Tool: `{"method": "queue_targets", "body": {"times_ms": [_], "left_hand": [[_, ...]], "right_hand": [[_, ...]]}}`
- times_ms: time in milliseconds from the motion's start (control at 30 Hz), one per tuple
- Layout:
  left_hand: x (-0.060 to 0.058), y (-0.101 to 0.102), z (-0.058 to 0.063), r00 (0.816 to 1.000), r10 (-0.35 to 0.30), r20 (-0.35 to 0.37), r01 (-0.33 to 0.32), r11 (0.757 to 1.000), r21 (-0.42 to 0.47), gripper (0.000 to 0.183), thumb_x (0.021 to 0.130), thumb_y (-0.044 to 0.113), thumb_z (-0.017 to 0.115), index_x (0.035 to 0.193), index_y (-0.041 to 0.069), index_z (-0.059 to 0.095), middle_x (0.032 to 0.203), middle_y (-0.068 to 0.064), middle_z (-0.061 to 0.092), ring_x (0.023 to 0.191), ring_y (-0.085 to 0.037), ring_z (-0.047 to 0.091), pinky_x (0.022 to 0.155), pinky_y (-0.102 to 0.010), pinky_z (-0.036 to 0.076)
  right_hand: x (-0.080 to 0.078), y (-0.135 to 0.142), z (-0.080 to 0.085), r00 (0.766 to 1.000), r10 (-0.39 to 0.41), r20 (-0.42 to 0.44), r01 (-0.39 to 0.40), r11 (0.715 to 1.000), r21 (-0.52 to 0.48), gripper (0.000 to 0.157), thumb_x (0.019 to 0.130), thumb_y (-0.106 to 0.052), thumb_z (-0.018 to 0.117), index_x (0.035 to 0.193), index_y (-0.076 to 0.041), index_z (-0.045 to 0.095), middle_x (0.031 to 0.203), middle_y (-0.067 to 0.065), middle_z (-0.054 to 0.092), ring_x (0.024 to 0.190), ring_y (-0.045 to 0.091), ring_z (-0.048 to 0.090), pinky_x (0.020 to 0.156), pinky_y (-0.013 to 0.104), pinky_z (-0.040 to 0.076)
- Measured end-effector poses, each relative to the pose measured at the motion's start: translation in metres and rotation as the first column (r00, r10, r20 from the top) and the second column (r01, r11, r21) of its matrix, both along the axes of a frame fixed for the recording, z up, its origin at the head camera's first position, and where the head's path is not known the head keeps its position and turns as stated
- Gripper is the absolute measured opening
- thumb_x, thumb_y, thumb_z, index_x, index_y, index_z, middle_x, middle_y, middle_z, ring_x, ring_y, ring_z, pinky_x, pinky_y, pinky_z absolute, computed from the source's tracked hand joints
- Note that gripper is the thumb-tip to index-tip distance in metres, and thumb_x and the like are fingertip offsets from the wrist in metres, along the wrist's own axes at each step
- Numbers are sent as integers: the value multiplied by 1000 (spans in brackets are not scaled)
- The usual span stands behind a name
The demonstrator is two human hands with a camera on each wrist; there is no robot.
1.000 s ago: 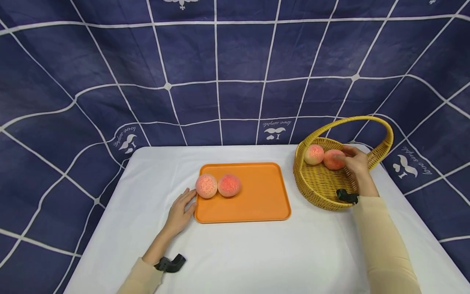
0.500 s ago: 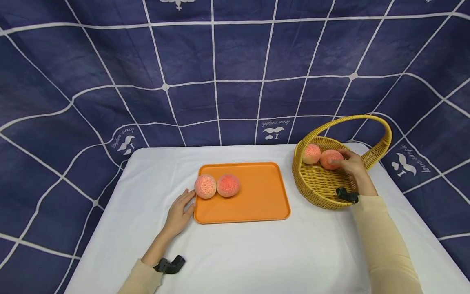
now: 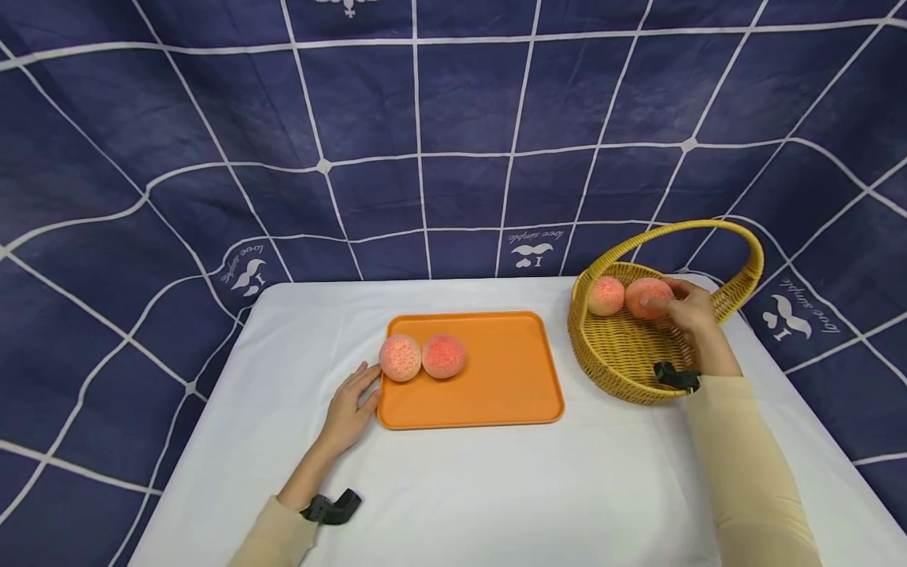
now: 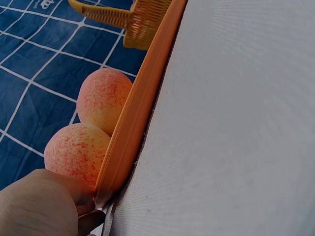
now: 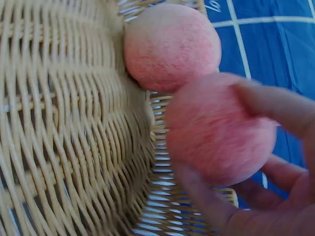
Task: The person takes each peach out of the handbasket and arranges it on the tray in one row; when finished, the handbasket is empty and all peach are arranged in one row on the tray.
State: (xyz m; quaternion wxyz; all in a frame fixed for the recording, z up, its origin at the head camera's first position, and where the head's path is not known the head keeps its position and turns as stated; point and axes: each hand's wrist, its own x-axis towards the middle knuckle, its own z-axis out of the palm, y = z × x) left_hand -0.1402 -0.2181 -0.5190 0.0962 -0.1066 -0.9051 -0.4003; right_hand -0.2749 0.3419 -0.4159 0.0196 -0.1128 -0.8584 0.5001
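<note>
In the basket, my right hand [image 3: 694, 311] grips a pinkish peach [image 3: 648, 298] with curled fingers and thumb; the right wrist view shows this peach [image 5: 221, 129] slightly blurred. Touching it is a paler peach [image 5: 172, 47], also inside the basket. My left hand [image 3: 350, 405] rests at the left edge of an orange tray [image 3: 496, 378], its fingers loosely extended against the rim. Two more peaches sit side by side on the tray: a speckled one [image 3: 400, 358] beside my left fingertips and a redder one [image 3: 444, 357] to its right. My left fingertips are partly hidden in the left wrist view.
The yellow wicker basket [image 3: 595, 358] stands right of the tray, its tall handle [image 3: 680, 227] arching over the far side. A white cloth [image 3: 460, 488] covers the table. Behind hangs a dark blue curtain [image 3: 468, 193] with white grid lines.
My right hand has tightened its hold and shifted the gripped peach slightly up toward the basket's far side. My left hand and the tray stay in place.
</note>
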Motion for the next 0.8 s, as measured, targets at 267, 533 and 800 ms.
{"method": "queue_targets", "body": {"times_ms": [267, 533, 800], "left_hand": [[1, 0, -1, 1000, 7, 20, -7, 1000, -1, 45, 95, 8, 58, 138, -3, 51, 144, -19, 51, 142, -40, 35, 119, -58, 22], [3, -2, -1, 1000, 4, 28, -4, 1000, 2, 45, 95, 8, 58, 138, -4, 51, 145, -20, 50, 142, -40, 35, 119, -57, 22], [-1, -2, -1, 1000, -2, 5, 2, 1000, -8, 45, 95, 9, 59, 138, -3, 51, 144, -19, 51, 142, -41, 36, 119, -59, 23]], "right_hand": [[15, -15, 40, 998, 31, -52, -27, 996, 81, 72, 89, -19, 71, 148, 3, 35, 142, 24, 41, 82, -5, 50, 62, 19, 58], [56, -27, 59, 994, 109, -21, -104, 980, 170, 74, 91, -25, 69, 151, -1, 33, 148, 29, 36, 118, 37, 51, 65, 11, 52], [100, -52, 65, 974, 198, -110, -177, 969, 172, 72, 87, -22, 75, 147, -2, 41, 139, 16, 46, 105, 3, 53, 73, 3, 47]]}}
